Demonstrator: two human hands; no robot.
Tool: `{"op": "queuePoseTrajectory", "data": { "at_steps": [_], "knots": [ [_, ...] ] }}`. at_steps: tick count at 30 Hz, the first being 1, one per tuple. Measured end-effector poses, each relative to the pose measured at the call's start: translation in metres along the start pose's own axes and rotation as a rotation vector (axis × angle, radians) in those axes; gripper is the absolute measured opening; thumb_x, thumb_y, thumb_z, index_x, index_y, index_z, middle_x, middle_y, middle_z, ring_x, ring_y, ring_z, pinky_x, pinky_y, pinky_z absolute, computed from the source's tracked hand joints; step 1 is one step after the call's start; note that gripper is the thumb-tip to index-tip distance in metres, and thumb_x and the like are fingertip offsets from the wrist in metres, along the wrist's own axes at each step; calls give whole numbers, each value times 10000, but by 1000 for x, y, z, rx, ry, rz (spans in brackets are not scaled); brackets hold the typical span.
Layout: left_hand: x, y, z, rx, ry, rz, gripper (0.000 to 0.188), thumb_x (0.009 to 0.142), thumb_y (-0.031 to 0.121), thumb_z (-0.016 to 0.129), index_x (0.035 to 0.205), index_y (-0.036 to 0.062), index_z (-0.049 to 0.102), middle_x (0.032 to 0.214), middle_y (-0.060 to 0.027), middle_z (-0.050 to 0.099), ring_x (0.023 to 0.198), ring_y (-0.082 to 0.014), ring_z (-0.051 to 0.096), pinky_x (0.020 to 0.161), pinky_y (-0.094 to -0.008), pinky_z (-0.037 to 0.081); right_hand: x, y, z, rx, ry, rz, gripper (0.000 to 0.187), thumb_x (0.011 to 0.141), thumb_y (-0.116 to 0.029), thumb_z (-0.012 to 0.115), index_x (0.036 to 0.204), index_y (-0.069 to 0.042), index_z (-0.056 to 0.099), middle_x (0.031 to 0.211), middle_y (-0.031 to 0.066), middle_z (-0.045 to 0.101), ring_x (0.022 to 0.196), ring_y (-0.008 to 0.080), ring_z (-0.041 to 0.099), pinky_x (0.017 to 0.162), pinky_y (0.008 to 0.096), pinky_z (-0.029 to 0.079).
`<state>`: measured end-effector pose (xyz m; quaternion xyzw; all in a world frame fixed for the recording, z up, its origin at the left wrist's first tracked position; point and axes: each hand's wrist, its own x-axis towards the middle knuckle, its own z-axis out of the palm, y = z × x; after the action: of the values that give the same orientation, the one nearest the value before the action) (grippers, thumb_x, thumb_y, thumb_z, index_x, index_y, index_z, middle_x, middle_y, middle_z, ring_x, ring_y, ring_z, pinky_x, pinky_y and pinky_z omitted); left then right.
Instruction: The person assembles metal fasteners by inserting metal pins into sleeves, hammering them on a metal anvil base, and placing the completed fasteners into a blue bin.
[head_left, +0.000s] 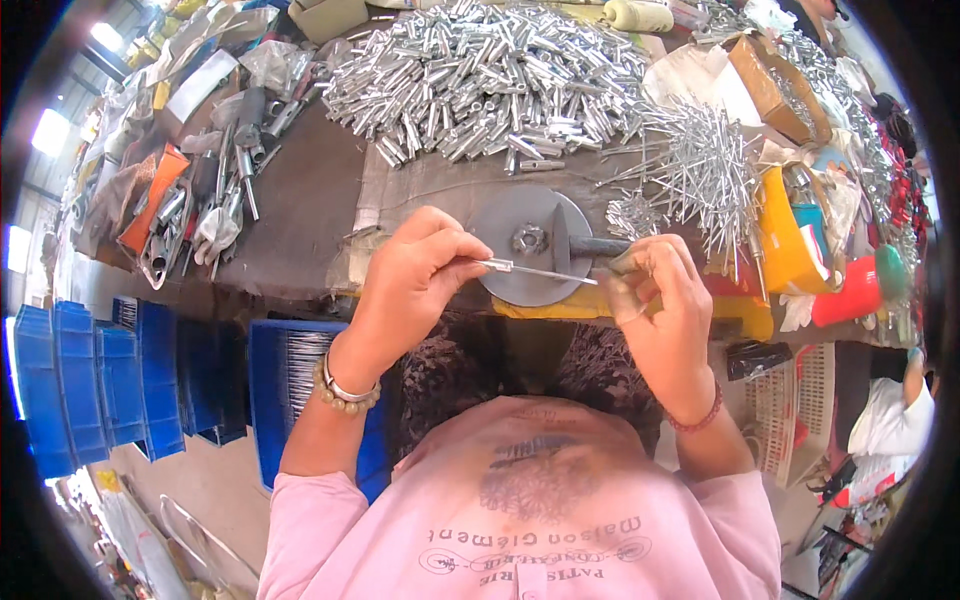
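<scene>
My left hand (415, 285) pinches a small silver metal sleeve (498, 265) between thumb and fingertips. A thin metal rod (550, 273) runs out of the sleeve to the right and tilts slightly down. My right hand (660, 295) is by the rod's free end, its fingers curled and a little apart, with nothing visible between them. Just behind the rod lies a round grey metal disc (515, 285) with a nut-like hub (530, 239) and an upright plate. A dark bar (600, 246) reaches from it toward my right hand.
A big heap of short metal tubes (490, 80) covers the table's far side. Thin metal rods (705, 170) are piled at right, near a yellow container (790, 235) and red container (848, 292). Hardware in bags (215, 235) lies left. Blue bins (100, 375) stand below the table.
</scene>
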<state>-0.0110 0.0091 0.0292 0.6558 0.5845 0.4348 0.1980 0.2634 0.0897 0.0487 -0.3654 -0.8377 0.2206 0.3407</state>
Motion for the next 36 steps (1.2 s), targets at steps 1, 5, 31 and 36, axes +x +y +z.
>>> {"op": "queuePoseTrajectory", "data": {
  "at_steps": [1, 5, 31, 36],
  "knots": [
    [-1, -3, 1, 2, 1, -7, 161, 909, -12, 819, 1061, 40, 807, 1004, -60, 655, 915, -182, 656, 777, -310, 529, 0, -9, 3, -4, 43, 7, 292, 857, -47, 859, 1108, -48, 711, 998, 107, 699, 745, 274, 721, 685, 392, 589],
    [4, -13, 4, 95, -60, 90, 178, 904, -24, 822, 1064, 52, 808, 1018, -69, 656, 915, -208, 660, 792, -325, 533, -20, -2, 16, -55, -48, 50, 171, 874, -34, 828, 1016, -54, 735, 979, 123, 720, 797, 340, 738, 702, 425, 593],
    [-64, 17, 45, -242, 294, -398, 359, 1061, 36, 705, 1419, 71, 699, 1067, -54, 762, 791, -85, 648, 681, -225, 526, -45, -25, 37, 1131, -601, 906, 249, 1095, -121, 683, 1326, -30, 670, 953, 32, 706, 748, 87, 701, 688, 249, 615],
    [-66, 30, 49, -685, 260, -624, 535, 1123, 140, 638, 1620, 93, 445, 1063, -59, 778, 717, -49, 627, 574, -193, 494, -50, -30, 39, 1151, -640, 897, 267, 1097, -107, 671, 1353, -35, 647, 975, 38, 704, 761, 92, 704, 705, 250, 619]
  ]
}}
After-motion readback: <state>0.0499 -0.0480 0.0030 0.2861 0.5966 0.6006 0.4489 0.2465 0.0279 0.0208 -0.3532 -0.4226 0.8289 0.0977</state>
